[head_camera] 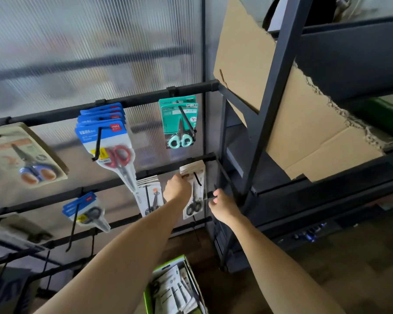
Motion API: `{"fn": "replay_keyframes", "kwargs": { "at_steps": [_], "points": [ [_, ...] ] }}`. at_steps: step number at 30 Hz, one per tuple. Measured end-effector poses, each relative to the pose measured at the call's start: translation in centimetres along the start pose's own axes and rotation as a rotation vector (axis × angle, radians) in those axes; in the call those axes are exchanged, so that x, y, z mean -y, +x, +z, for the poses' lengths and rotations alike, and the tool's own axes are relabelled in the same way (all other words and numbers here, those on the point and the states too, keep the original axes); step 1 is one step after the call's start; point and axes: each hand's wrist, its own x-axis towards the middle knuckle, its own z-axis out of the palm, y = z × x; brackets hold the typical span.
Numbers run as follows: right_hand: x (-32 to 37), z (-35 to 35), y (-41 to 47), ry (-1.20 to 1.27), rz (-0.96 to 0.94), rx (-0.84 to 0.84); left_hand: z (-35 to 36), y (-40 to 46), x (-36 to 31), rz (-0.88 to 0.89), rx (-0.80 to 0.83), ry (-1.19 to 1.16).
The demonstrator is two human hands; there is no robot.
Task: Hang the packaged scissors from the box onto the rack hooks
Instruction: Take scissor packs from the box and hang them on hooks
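Head view: left hand (177,188) hides scissors pack (194,196) (label blurred).

The rack (123,103) is black against a ribbed, translucent grey panel (89,41). At ten o'clock hang blue-carded packs with red-handled scissors (117,155); at twelve, a teal card holding mint-handled scissors (179,123). At nine, a beige card carries blue-and-orange handles (35,173). At six sits a green-walled box (148,298). At two, brown cardboard (304,123).
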Motion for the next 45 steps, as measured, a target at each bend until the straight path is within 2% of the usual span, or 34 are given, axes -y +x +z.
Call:
{"fn": "replay_keyframes", "kwargs": {
  "at_steps": [4,12,16,22,30,40,45],
  "points": [
    [-0.7,0.8,-0.7,0.023,0.015,0.019,0.6,-1.0,1.1,-0.065,0.101,-0.008],
    [-5.0,5.6,-3.8,0.046,0.137,0.063,4.6,-6.0,7.1,0.147,0.312,0.152],
    [-8.0,9.8,-6.4,0.094,0.250,0.109,6.8,-8.2,12.1,0.168,0.400,0.266],
    [-10.7,17.9,-9.6,0.224,0.445,0.168,8.9,-9.1,20.1,0.219,0.622,0.473],
    [-13.1,32.3,-13.8,0.397,0.703,0.104,15.6,-7.6,30.8,0.296,0.851,0.611],
    [-20.1,47.9,-15.1,0.634,1.022,0.048,26.4,-5.2,42.4,0.458,0.978,0.840],
    [-23.6,53.6,-11.7,0.716,1.061,-0.019,31.8,-2.5,46.4,0.479,1.011,0.955]
  ]
}}
